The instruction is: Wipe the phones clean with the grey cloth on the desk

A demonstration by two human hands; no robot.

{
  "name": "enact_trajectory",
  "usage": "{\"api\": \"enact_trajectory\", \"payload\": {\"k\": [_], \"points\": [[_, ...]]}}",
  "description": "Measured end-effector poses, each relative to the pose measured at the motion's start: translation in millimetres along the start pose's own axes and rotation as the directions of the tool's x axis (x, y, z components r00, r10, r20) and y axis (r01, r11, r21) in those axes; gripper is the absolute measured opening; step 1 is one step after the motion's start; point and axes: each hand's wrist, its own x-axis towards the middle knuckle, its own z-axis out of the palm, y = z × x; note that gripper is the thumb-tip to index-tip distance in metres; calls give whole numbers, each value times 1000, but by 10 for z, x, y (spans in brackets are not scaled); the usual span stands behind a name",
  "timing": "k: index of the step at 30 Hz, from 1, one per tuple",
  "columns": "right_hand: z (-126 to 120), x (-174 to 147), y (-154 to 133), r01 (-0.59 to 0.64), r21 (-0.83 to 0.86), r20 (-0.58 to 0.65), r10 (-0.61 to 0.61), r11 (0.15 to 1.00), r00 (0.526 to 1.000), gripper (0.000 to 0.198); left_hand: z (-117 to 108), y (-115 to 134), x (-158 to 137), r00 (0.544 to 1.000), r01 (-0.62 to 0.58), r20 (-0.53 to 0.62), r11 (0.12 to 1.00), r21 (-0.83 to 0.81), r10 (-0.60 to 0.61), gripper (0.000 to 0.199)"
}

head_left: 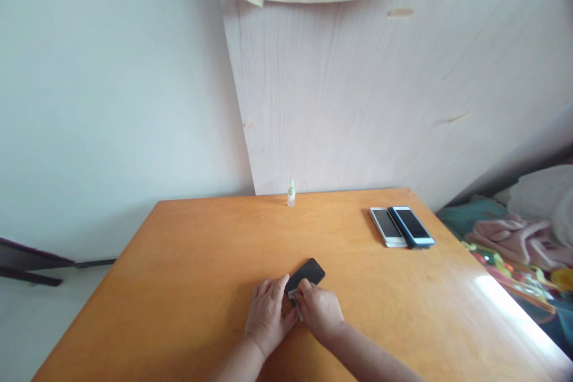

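Observation:
A black smartphone [313,270] lies slanted on the wooden table in front of me, its lower left part covered by my hands. At its near left end, my left hand [269,315] grips the phone, fingers along one edge and thumb at the other. With closed fingers, my right hand [320,310] presses a small white wipe [292,294] against the phone's face. Most of the wipe is hidden under the fingers; whether it is cloth or paper I cannot tell.
A small dropper-tipped bottle [291,196] stands at the table's [201,250] back edge by the wall. Back right lie a white phone [387,227] and a blue-cased phone [412,225], side by side. Beyond the right edge are heaped fabrics [514,239].

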Motion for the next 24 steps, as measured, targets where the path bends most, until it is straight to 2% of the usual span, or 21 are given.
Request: {"api": "enact_trajectory", "payload": {"k": [4, 6, 8, 10, 12, 13, 15, 17, 19, 21, 24], "points": [[-188, 195, 224, -225, -50, -69, 222, 973, 973, 20, -24, 32, 12, 1000, 15, -8, 1000, -5, -15, 69], [-213, 217, 239, -244, -60, -81, 239, 968, 968, 22, -30, 40, 15, 1000, 11, -10, 1000, -16, -12, 69], [-153, 146, 138, -180, -62, -62, 177, 982, 982, 18, -28, 38, 13, 1000, 17, -12, 1000, -18, -17, 68], [-63, 41, 0, -30, -50, -25, 28, 998, 999, 12, -23, 32, 8, 1000, 18, -7, 1000, -18, -18, 67], [-22, -8, -69, 97, -33, -3, -97, 995, 995, 10, -20, 27, 4, 1000, 17, -2, 1000, -20, -17, 66], [-33, 4, -60, 98, -29, -5, -98, 995, 995, 10, -20, 27, 3, 1000, 18, -2, 1000, -20, -18, 67], [-107, 92, 25, -21, -35, -35, 20, 999, 999, 14, -22, 31, 3, 1000, 26, -3, 999, -19, -26, 68], [-189, 201, 121, -170, -48, -76, 166, 984, 983, 20, -22, 35, 3, 1000, 31, -4, 999, -18, -31, 70], [-211, 255, 130, -229, -55, -100, 222, 972, 970, 23, -19, 35, 2, 999, 33, -1, 999, -21, -33, 70], [-152, 228, 26, -156, -51, -96, 151, 986, 984, 22, -12, 31, 0, 999, 33, -3, 999, -28, -33, 69], [-16, 159, -183, 59, -33, -78, -61, 998, 995, 18, -5, 22, 0, 1000, 22, -13, 999, -47, -23, 68]]}}
